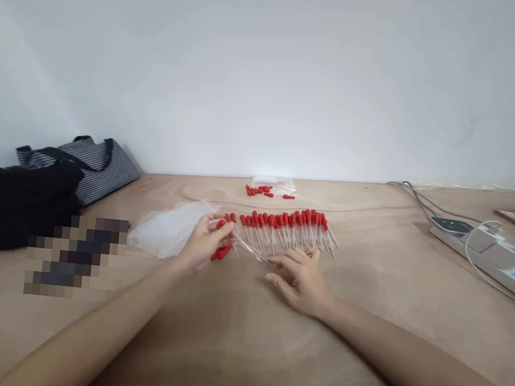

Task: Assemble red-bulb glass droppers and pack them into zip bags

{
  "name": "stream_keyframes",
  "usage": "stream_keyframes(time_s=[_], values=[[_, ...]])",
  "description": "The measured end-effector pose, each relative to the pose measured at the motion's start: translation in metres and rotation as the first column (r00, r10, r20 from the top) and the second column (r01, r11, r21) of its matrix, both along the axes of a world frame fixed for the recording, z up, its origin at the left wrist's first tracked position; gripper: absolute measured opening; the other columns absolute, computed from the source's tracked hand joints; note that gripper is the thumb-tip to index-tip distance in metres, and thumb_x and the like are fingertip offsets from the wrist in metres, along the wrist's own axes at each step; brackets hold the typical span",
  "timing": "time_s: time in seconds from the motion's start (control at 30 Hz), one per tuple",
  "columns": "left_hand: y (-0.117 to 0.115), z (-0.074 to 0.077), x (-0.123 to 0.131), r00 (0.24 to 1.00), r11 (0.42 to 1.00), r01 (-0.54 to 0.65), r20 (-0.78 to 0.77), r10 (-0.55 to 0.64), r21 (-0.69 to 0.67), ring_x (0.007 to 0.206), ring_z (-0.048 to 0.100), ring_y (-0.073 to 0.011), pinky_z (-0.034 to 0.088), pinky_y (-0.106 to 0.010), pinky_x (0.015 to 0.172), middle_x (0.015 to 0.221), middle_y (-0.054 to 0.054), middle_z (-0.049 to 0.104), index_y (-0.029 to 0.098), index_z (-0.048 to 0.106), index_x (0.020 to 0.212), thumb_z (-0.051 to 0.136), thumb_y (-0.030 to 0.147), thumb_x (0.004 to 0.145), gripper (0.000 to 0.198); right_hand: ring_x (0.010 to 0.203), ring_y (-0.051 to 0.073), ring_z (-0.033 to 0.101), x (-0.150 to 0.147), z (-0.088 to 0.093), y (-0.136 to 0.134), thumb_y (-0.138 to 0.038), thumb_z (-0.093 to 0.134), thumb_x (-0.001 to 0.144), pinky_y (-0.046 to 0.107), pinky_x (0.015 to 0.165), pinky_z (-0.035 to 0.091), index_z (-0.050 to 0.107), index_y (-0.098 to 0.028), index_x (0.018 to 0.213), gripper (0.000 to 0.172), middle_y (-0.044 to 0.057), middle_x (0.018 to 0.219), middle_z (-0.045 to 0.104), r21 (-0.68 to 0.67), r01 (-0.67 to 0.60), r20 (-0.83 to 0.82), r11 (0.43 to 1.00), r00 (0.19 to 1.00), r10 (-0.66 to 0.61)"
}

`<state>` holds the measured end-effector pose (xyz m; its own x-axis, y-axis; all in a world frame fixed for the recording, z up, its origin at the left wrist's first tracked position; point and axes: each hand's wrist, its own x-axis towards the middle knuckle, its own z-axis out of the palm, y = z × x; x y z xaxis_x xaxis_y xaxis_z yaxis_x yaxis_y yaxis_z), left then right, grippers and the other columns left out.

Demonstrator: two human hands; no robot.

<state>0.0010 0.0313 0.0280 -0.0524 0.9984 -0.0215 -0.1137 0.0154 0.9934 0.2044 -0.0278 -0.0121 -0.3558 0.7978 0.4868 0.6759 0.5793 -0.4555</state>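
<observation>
The left hand (210, 237) pinched a few thin droppers (244, 244) between thumb and fingers, their slender, see-through stems slanting toward the right hand (299, 280). The right hand's grip was spread, thumb apart from the loosely curved fingers, close to the stem tips; whether it touched any could not be told.

A row of droppers (305, 223) lay across the middle of the tabletop (242, 349), between its far edge and the person. Each had a bright red, rounded bulb, matt and rubbery-looking, narrowing to a neck above a slim, clear stem. The bulbs crowded side by side toward the far edge, while the stems fanned toward the near edge. More red bulbs (221, 252) showed just beside the left hand, and a small scatter of red pieces (258, 190) lay near the far edge, by a crinkled clear bag (273, 183).

Left of the row, flat, filmy plastic bags (163, 226) overlapped, milky and smooth. The tabletop had a brown, wood-like grain. Toward its far left corner slumped a striped fabric bag (91, 168) and a soft black bag (22, 204); a white, boxy power strip (497, 258) lay along the right edge.
</observation>
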Motion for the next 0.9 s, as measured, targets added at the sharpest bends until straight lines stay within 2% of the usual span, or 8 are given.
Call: stream_keyframes(time_s=[0.07, 0.17, 0.3, 0.43, 0.57, 0.7, 0.83, 0.9], values=[[0.021, 0.009, -0.017, 0.989, 0.999, -0.027, -0.148, 0.023, -0.02, 0.052, 0.059, -0.0067, 0.052, -0.021, 0.056, 0.062, 0.006, 0.056, 0.017, 0.041, 0.093, 0.065, 0.013, 0.07, 0.034, 0.076, 0.015, 0.049, -0.001, -0.003, 0.004, -0.035, 0.05, 0.081, 0.033, 0.074, 0.019, 0.061, -0.023, 0.088, 0.018, 0.001, 0.075, 0.059, 0.037, 0.071, 0.028, 0.997, 0.997, -0.072], [0.051, 0.012, -0.038, 0.922, 0.998, -0.06, -0.386, 0.044, -0.028, 0.05, 0.058, -0.0083, 0.051, -0.022, 0.055, 0.059, 0.005, 0.055, 0.015, 0.039, 0.098, 0.069, 0.015, 0.067, 0.043, 0.079, 0.016, 0.047, -0.009, -0.006, 0.015, -0.031, 0.05, 0.08, 0.034, 0.074, 0.019, 0.062, -0.022, 0.082, 0.016, 0.002, 0.075, 0.057, 0.059, 0.169, 0.046, 0.984, 0.984, -0.172], [0.077, 0.003, -0.049, 0.853, 0.996, -0.069, -0.52, 0.033, -0.05, 0.045, 0.056, -0.0105, 0.05, -0.024, 0.051, 0.055, 0.004, 0.056, 0.012, 0.039, 0.104, 0.074, 0.018, 0.059, 0.057, 0.082, 0.017, 0.045, -0.026, -0.003, 0.033, -0.034, 0.052, 0.078, 0.034, 0.072, 0.018, 0.062, -0.021, 0.076, 0.016, 0.002, 0.078, 0.057, 0.024, 0.269, 0.106, 0.963, 0.957, -0.27], [0.088, -0.007, -0.045, 0.747, 0.997, -0.074, -0.664, 0.039, -0.024, 0.043, 0.055, -0.0115, 0.045, -0.022, 0.048, 0.054, 0.005, 0.057, 0.012, 0.04, 0.108, 0.074, 0.026, 0.058, 0.062, 0.086, 0.019, 0.044, -0.04, 0.005, 0.045, -0.041, 0.053, 0.077, 0.034, 0.072, 0.019, 0.062, -0.02, 0.071, 0.023, 0.004, 0.08, 0.057, -0.037, 0.305, 0.189, 0.952, 0.937, -0.293], [0.091, -0.013, -0.04, 0.627, 0.998, -0.058, -0.778, 0.043, 0.008, 0.044, 0.055, -0.0131, 0.041, -0.022, 0.046, 0.054, 0.004, 0.057, 0.013, 0.044, 0.107, 0.07, 0.035, 0.059, 0.058, 0.088, 0.021, 0.043, -0.044, 0.008, 0.047, -0.045, 0.052, 0.076, 0.035, 0.072, 0.02, 0.062, -0.019, 0.07, 0.029, 0.005, 0.082, 0.057, -0.049, 0.308, 0.28, 0.95, 0.917, -0.283], [0.085, -0.011, -0.04, 0.518, 0.998, -0.013, -0.854, 0.054, 0.056, 0.054, 0.058, -0.0158, 0.04, -0.023, 0.052, 0.059, 0.002, 0.059, 0.016, 0.053, 0.092, 0.067, 0.04, 0.059, 0.043, 0.088, 0.021, 0.044, -0.044, 0.008, 0.047, -0.044, 0.053, 0.076, 0.036, 0.072, 0.02, 0.062, -0.018, 0.07, 0.028, 0.006, 0.083, 0.058, -0.074, 0.311, 0.296, 0.948, 0.914, -0.277], [0.057, -0.007, -0.047, 0.433, 0.989, 0.057, -0.896, 0.097, 0.135, 0.07, 0.058, -0.0173, 0.04, -0.024, 0.062, 0.07, 0.0, 0.061, 0.018, 0.055, 0.076, 0.061, 0.042, 0.064, 0.027, 0.086, 0.02, 0.045, -0.044, 0.007, 0.048, -0.04, 0.055, 0.076, 0.036, 0.073, 0.02, 0.06, -0.019, 0.068, 0.024, 0.004, 0.08, 0.059, -0.078, 0.314, 0.205, 0.946, 0.934, -0.293], [0.038, -0.007, -0.051, 0.327, 0.983, 0.129, -0.941, 0.083, 0.131, 0.067, 0.057, -0.0173, 0.039, -0.025, 0.059, 0.067, -0.001, 0.06, 0.018, 0.053, 0.068, 0.055, 0.047, 0.067, 0.029, 0.085, 0.02, 0.045, -0.042, 0.006, 0.047, -0.038, 0.055, 0.076, 0.036, 0.073, 0.02, 0.059, -0.019, 0.068, 0.021, 0.004, 0.08, 0.059, -0.05, 0.318, 0.128, 0.947, 0.942, -0.31]])
